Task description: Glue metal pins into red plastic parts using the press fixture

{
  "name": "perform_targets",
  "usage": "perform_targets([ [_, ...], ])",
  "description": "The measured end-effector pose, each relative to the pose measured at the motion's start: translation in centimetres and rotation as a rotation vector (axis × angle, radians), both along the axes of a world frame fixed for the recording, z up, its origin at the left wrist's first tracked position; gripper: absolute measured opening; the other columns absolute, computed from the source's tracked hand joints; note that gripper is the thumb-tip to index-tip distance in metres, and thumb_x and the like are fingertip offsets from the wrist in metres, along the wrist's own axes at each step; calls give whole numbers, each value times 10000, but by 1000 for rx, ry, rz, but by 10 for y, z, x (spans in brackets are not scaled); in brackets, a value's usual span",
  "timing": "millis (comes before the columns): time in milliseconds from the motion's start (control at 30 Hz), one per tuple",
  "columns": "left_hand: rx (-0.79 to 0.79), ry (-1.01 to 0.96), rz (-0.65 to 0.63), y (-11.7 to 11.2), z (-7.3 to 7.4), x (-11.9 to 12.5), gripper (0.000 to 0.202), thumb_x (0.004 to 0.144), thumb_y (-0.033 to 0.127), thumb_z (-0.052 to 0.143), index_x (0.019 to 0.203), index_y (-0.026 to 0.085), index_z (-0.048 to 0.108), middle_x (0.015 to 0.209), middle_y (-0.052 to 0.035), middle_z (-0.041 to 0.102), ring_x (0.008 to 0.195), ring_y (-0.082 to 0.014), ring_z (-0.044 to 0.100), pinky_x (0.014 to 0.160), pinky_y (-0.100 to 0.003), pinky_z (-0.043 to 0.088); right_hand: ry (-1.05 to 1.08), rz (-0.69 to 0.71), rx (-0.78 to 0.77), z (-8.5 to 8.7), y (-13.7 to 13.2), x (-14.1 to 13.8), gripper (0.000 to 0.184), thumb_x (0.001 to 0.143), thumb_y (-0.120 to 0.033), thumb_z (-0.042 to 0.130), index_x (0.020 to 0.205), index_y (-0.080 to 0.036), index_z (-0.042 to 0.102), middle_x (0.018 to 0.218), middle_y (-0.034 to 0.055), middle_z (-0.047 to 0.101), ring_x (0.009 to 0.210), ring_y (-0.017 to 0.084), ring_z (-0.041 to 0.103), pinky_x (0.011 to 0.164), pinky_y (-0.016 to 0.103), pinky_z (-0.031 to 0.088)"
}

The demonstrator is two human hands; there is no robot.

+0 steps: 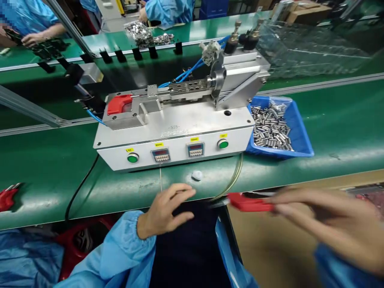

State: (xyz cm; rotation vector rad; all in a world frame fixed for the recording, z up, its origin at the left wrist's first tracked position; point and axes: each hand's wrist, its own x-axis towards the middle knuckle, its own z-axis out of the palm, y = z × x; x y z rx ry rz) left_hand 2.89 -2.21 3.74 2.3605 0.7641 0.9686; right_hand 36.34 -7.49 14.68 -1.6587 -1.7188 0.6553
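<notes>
My left hand (166,210) hovers at the near edge of the green belt (54,176), fingers apart and holding nothing, just below the white machine (177,136). My right hand (312,218), blurred by motion, pinches a red plastic part (247,203) at lower right. Another red plastic part (119,103) sits in the fixture on the machine's top left. A small white cap (197,175) lies on the belt in front of the machine.
A blue tray (300,136) with several small metal cylinders stands right of the machine. A red part (7,198) lies at the far left edge. A cardboard box (270,248) is at lower right. Other people in blue sleeves work across the far belt.
</notes>
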Motion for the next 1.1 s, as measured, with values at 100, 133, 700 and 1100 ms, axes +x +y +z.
perform_targets([
  [100,-16,-66,-63,-9,3,1,460,1080,471,536,1412,156,579,1220,-190,710,1049,-254,738,834,-338,642,248,395,-205,-10,32,-58,295,1032,-485,658,933,-260,821,778,41,777,667,182,742,648,272,628],
  [133,-44,-86,-66,-9,4,-2,404,1086,434,537,1382,166,598,1165,-167,729,989,-240,744,824,-335,637,338,450,-257,-15,39,-73,297,1061,-440,615,959,-238,807,786,31,781,679,174,749,658,260,628],
  [700,-779,-408,261,19,-37,-46,308,1008,438,662,955,145,741,679,-2,623,577,-118,538,553,-216,448,223,117,31,-122,58,-132,152,994,-314,701,1132,-252,715,1113,81,757,1037,258,734,949,385,603],
  [1100,-794,-521,312,19,-35,-44,290,995,423,690,994,141,759,653,4,649,540,-107,558,520,-193,460,244,64,-77,-109,49,-150,270,1007,-463,644,996,-201,708,628,-25,617,500,131,519,512,261,449],
])
